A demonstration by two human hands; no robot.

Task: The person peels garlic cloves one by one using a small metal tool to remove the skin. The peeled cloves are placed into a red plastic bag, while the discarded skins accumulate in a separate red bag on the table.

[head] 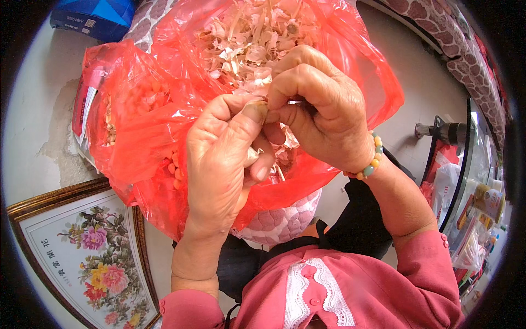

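Note:
My left hand (224,152) and my right hand (322,107) meet at the fingertips above an open red plastic bag (365,53). The left fingers curl around a pale garlic clove (251,156), while its thumb and index finger pinch something too small to tell, touching the right fingertips. A beaded bracelet circles the right wrist, and a bit of shiny metal, perhaps a ring, shows between the right fingers. Below the hands lies a heap of papery garlic skins (254,45). To the left, peeled garlic cloves (144,92) show through red plastic.
A blue box (92,18) stands at the upper left. A framed flower picture (102,255) leans at the lower left. A patterned cushioned seat (283,222) is under the bag. At the right, a glass-topped table (472,164) holds plastic bags and a jar (489,201).

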